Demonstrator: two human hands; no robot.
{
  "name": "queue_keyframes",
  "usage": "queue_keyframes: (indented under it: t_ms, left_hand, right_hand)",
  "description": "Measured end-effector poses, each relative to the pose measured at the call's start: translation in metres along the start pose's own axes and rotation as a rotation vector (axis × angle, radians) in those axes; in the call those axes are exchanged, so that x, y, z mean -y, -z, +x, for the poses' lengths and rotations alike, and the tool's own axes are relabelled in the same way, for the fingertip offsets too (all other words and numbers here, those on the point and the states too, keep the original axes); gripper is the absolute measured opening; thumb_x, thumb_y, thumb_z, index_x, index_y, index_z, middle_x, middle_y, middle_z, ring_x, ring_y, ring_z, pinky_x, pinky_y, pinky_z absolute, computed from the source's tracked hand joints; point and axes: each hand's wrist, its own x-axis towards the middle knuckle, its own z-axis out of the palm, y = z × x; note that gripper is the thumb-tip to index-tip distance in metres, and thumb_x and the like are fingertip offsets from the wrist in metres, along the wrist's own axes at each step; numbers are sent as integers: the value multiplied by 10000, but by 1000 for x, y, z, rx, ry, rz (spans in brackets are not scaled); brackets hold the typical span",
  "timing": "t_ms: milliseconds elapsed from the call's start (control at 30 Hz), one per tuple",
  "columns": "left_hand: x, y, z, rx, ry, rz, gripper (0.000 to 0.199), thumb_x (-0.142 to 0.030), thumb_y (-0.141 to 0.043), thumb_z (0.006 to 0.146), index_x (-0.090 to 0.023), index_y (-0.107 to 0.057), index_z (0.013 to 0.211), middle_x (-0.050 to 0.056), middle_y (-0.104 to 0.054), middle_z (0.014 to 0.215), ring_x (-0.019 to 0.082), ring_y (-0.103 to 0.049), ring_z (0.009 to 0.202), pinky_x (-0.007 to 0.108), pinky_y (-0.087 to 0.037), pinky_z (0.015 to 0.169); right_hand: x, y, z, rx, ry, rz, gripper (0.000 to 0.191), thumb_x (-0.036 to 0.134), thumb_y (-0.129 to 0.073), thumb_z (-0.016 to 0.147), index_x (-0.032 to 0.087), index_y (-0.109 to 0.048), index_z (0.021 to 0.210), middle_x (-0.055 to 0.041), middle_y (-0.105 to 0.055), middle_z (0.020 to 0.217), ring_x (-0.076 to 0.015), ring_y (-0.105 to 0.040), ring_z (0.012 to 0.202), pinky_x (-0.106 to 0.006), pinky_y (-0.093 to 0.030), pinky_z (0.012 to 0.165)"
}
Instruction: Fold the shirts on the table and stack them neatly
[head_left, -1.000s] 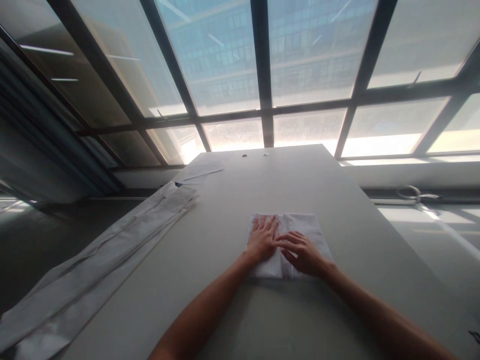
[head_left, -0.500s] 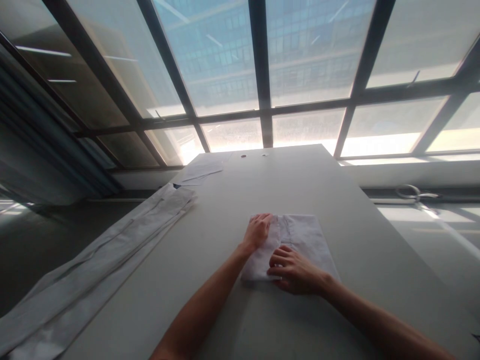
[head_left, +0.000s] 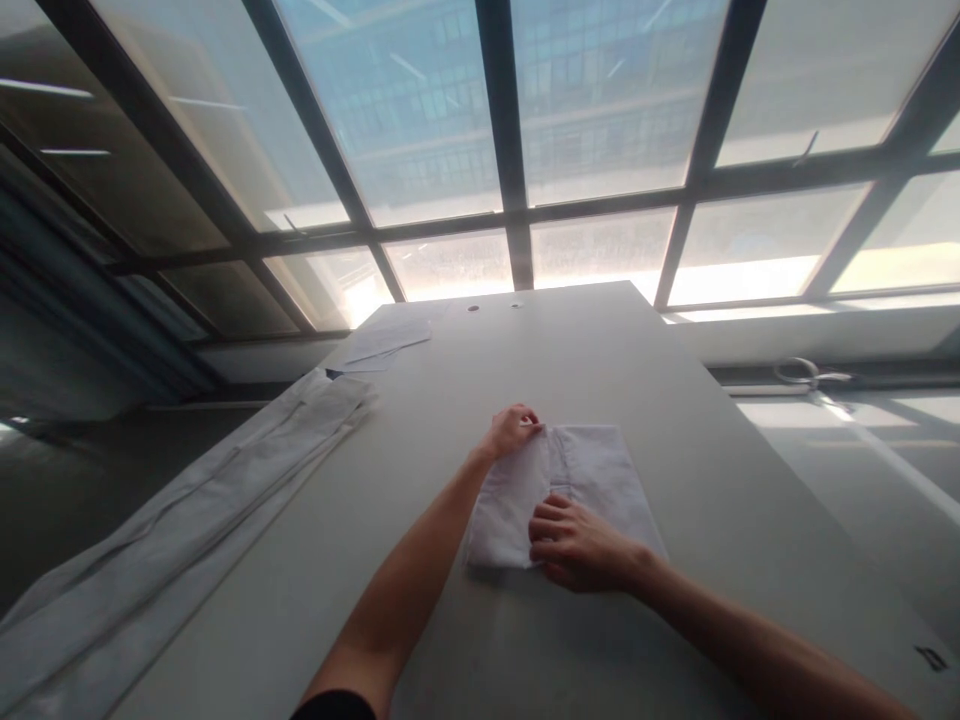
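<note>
A folded white cloth (head_left: pixel 607 480) lies flat on the table in front of me, with a seamed strip running down its middle. My left hand (head_left: pixel 513 430) is at the cloth's far edge, left of the seam, its fingers closed in a pinch on the fabric. Over the near edge, my right hand (head_left: pixel 574 545) has its fingers curled and pressed together on the cloth around the lower end of the seam. Its thumb is mostly hidden, low at the near edge.
The white table (head_left: pixel 585 350) reaches toward large framed windows (head_left: pixel 420 110). Long white fabric (head_left: pixel 195 510) lies along its left edge, with thin white sheets (head_left: pixel 386 343) beyond it. A blue-grey curtain (head_left: pixel 82 290) hangs at the left.
My left hand has gone from lying on the cloth to its far edge, fingers now pinched. My right hand has stayed near the front edge, its fingers curled tighter. The view has shifted slightly.
</note>
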Motion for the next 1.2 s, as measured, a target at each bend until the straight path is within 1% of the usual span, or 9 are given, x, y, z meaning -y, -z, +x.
queue_keyframes:
  t_ms: [233, 433, 500, 567, 700, 833, 1000, 1100, 1200]
  left_hand:
    - [-7, -19, -10, -100, -12, 76, 103, -321, -683, 939, -227, -725, 923, 26, -711, 1072, 224, -617, 1090, 364, -431, 1008]
    - [-24, -15, -28, -227, -68, 210, 132, -303, -604, 992, -226, -693, 1051, 62, -669, 1147, 229, -569, 1151, 401, -376, 1066]
    - [-30, -12, -39, -207, -94, 244, 202, -310, -526, 1027, -227, -709, 1051, 74, -678, 1156, 229, -579, 1150, 414, -350, 1101]
    - [-31, -12, -53, -167, -131, 274, 283, -337, -458, 1050, -245, -692, 1182, 79, -657, 1281, 239, -557, 1231, 444, -301, 1154]
    - [-16, -22, -71, -29, -119, 329, 506, -468, -389, 1053, -258, -458, 1509, 94, -431, 1579, 281, -346, 1475, 517, -225, 1211]
    - [9, -23, -58, 34, -26, 354, 543, -479, -303, 1068, -250, -402, 1550, 92, -344, 1629, 283, -269, 1518, 549, -187, 1221]
    - [21, -3, -36, 77, 77, 304, 510, -408, -269, 1076, -251, -419, 1537, 84, -322, 1636, 286, -255, 1523, 601, -222, 1197]
    - [11, 1, -59, -34, 45, 325, 512, -369, -288, 1073, -208, -406, 1544, 108, -357, 1619, 268, -256, 1524, 561, -181, 1226]
    - [-5, -9, -108, -64, -93, 329, 523, -343, -308, 1068, -178, -369, 1561, 104, -356, 1622, 231, -239, 1530, 481, -163, 1251]
  right_hand:
    - [-4, 4, -4, 31, -28, 25, 87, 205, -634, 840, 224, -574, 780, -5, -627, 860, -174, -505, 867, -328, -369, 839]
    - [-8, 6, -7, 40, -55, 155, 195, 391, -659, 886, 222, -634, 792, -14, -637, 862, -179, -539, 864, -338, -391, 844]
    - [-9, 6, -8, 22, -64, 203, 230, 403, -601, 943, 221, -661, 815, -21, -642, 858, -177, -550, 860, -330, -400, 829]
    - [-11, 4, -8, 7, -68, 242, 268, 406, -567, 974, 219, -675, 816, -26, -648, 858, -175, -559, 855, -324, -408, 824]
    - [-15, 0, -8, -11, -74, 271, 305, 407, -563, 984, 215, -671, 773, -24, -650, 834, -170, -566, 831, -324, -416, 843]
    - [-16, -3, -9, -38, -72, 286, 319, 393, -558, 988, 215, -661, 744, -20, -654, 825, -162, -560, 806, -333, -412, 880]
    - [-15, 1, -11, -35, -91, 323, 316, 370, -546, 1001, 210, -680, 763, -37, -671, 849, -169, -574, 838, -326, -427, 859]
    - [-15, 3, -12, -40, -102, 341, 289, 355, -571, 990, 202, -691, 776, -48, -678, 855, -175, -582, 850, -326, -442, 844]
    - [-16, 1, -12, -59, -107, 341, 272, 342, -572, 988, 207, -689, 783, -40, -678, 842, -171, -591, 834, -321, -453, 846]
